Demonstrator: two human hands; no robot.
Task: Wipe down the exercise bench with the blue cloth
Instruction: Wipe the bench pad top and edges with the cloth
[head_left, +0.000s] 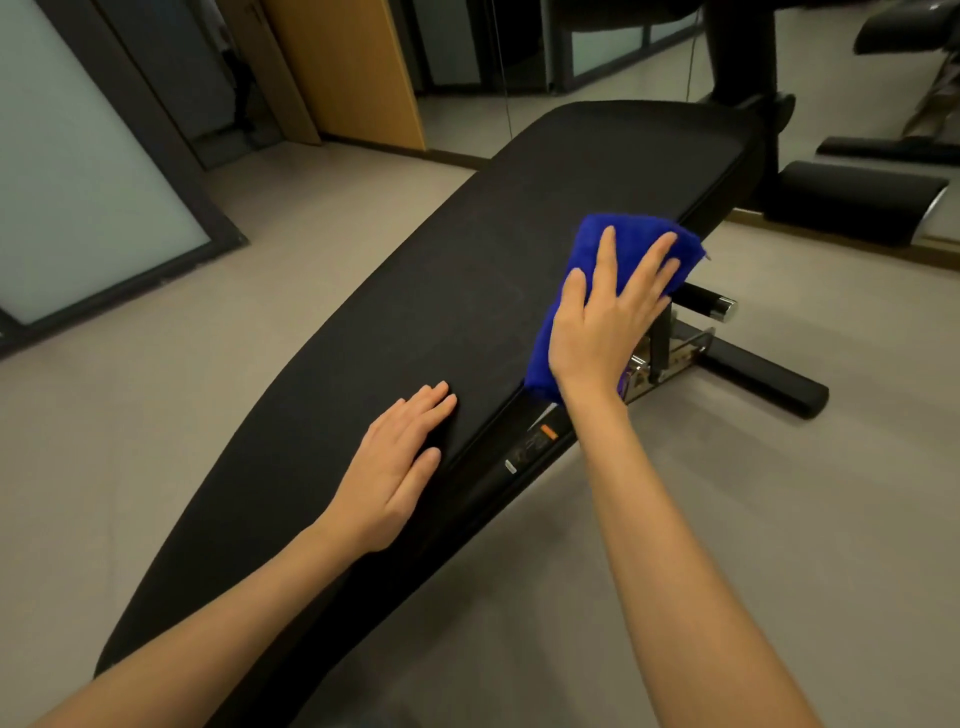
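A long black padded exercise bench (441, 312) runs from the lower left to the upper right of the head view. A folded blue cloth (589, 254) lies over the pad's right edge, about midway along. My right hand (608, 322) presses flat on the cloth with fingers spread, covering its lower part. My left hand (397, 467) rests flat on the pad nearer to me, fingers together, holding nothing.
Under the pad's right side are a metal frame bracket (675, 358), a black foot bar (763, 379) and a short chrome-tipped handle (711, 304). Black roller pads (857, 202) stand at the far right. A wooden door (353, 67) and glass panels (78, 171) line the back.
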